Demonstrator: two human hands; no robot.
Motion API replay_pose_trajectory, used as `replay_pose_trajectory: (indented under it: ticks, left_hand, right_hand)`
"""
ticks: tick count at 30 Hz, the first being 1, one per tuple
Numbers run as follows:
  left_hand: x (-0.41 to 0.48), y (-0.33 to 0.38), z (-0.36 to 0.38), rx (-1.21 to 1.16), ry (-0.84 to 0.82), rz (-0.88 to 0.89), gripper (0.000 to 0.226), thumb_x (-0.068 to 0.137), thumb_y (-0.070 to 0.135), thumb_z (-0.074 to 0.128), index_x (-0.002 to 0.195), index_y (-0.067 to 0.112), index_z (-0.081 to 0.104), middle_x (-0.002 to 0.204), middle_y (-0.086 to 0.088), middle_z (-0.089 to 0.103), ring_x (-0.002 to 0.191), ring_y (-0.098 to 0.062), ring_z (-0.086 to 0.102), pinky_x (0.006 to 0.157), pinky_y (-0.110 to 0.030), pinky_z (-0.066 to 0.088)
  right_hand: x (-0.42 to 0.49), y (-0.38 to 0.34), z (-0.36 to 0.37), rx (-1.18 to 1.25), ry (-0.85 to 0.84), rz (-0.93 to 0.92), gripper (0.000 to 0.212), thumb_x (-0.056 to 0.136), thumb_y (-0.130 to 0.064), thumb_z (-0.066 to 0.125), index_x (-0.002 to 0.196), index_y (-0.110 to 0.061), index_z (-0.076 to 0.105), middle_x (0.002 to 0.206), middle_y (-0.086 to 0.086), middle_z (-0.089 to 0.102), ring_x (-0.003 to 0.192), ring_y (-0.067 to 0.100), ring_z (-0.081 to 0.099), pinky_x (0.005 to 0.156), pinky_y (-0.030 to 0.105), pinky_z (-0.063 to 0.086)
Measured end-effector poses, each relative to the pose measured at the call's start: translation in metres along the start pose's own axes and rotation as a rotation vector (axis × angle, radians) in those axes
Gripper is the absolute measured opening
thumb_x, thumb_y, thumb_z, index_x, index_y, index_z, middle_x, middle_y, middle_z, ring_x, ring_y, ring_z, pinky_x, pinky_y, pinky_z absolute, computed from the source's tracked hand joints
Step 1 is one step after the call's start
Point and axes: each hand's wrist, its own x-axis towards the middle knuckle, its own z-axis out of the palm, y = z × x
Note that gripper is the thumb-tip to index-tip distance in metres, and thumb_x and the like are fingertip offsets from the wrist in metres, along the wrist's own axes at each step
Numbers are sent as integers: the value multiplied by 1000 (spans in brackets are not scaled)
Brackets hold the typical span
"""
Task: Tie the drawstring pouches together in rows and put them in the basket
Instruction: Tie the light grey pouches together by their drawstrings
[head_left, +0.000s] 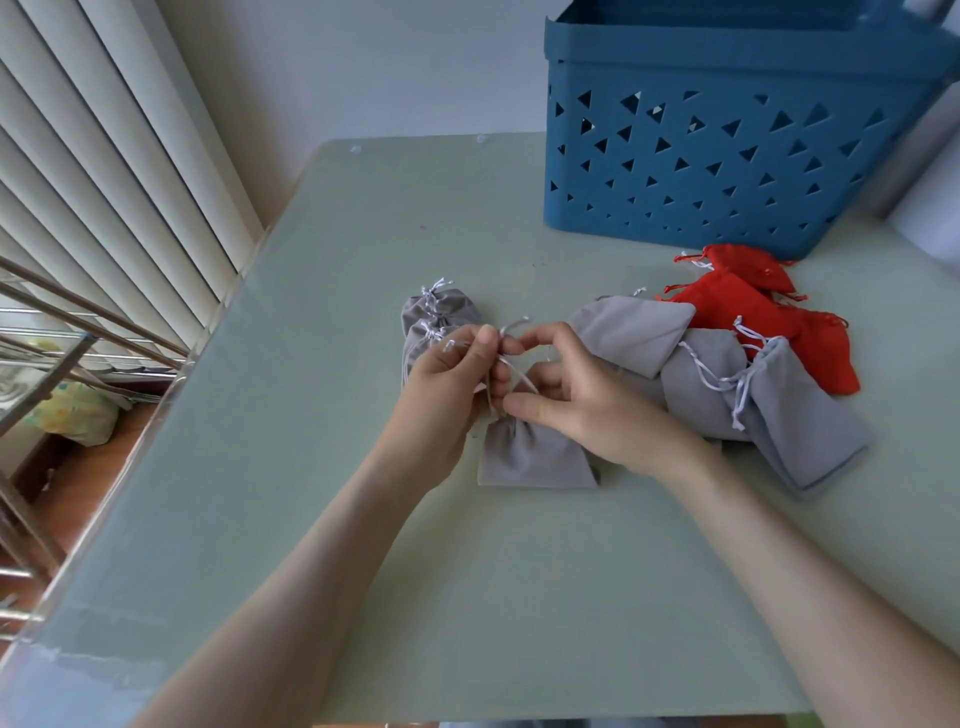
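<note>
A grey drawstring pouch (532, 460) lies on the table (363, 519) just below my hands, its neck gathered. My left hand (454, 379) pinches its white drawstring (511, 330) between thumb and fingers. My right hand (576, 402) pinches the same cords close beside it, thumb low near the pouch neck. Behind my left hand lie grey pouches (441, 312) with knotted strings. A loose pile of grey pouches (727, 384) lies to the right, with red pouches (753, 312) beyond it. The blue basket (727, 145) stands at the back right.
White vertical blinds (104, 171) hang along the left. Metal rods and a yellow bag (78, 410) sit below the table's left edge. A white object (930, 223) sits right of the basket.
</note>
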Motion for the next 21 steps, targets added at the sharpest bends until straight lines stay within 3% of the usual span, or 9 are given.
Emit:
replay_pose_trajectory:
  ticks: [4, 6, 9, 12, 15, 19, 21]
  left_hand:
    - [3, 2, -4, -80, 55, -2, 25, 101, 16, 42, 88, 6, 60, 55, 3, 53, 48, -6, 50, 52, -16, 46]
    - [4, 1, -4, -45, 93, -4, 24, 100, 14, 43, 89, 7, 62, 57, 3, 54, 50, -5, 52, 53, -16, 47]
    - [5, -3, -4, 89, 110, 4, 21, 99, 14, 47, 88, 10, 64, 58, 4, 54, 53, -6, 52, 59, -21, 49]
    - [4, -3, -2, 240, 86, 30, 18, 97, 12, 51, 85, 12, 65, 54, 6, 56, 53, -7, 53, 60, -20, 46]
    - [2, -2, -1, 309, 49, 70, 19, 96, 10, 53, 82, 14, 64, 55, 6, 56, 55, -7, 51, 60, -20, 44]
    - [2, -1, -3, 328, 34, 96, 17, 96, 9, 53, 84, 15, 64, 58, 3, 53, 56, -7, 49, 61, -19, 43]
    - [2, -1, -4, 331, 35, 105, 16, 95, 9, 54, 84, 14, 64, 56, 6, 52, 56, -5, 48, 58, -15, 42]
  right_hand:
    - [-1, -8, -5, 332, -29, 161, 15, 91, -9, 57, 104, -16, 58, 80, 4, 67, 65, 8, 55, 57, 16, 40]
    - [0, -6, -7, 397, -39, 224, 8, 91, -10, 56, 95, -14, 63, 81, 1, 66, 71, 10, 56, 60, 19, 40]
    - [2, 2, -8, 198, -4, 211, 10, 91, -11, 59, 85, -16, 64, 76, -2, 63, 75, 10, 53, 67, 23, 36]
    - [2, 5, -7, 168, -19, 166, 13, 91, -4, 57, 90, -15, 63, 82, -1, 66, 82, 8, 57, 76, 21, 40]
    - [4, 3, -8, 185, 8, 126, 21, 90, 4, 55, 97, -14, 62, 79, -5, 66, 77, 2, 61, 74, 10, 45]
    - [5, 3, -11, 238, 56, 132, 22, 88, 6, 55, 96, -13, 61, 70, -3, 66, 80, 16, 56, 70, 16, 44]
    - [5, 3, -12, 267, 63, 148, 22, 88, 6, 54, 94, -13, 62, 68, -4, 66, 77, 15, 54, 69, 17, 42]
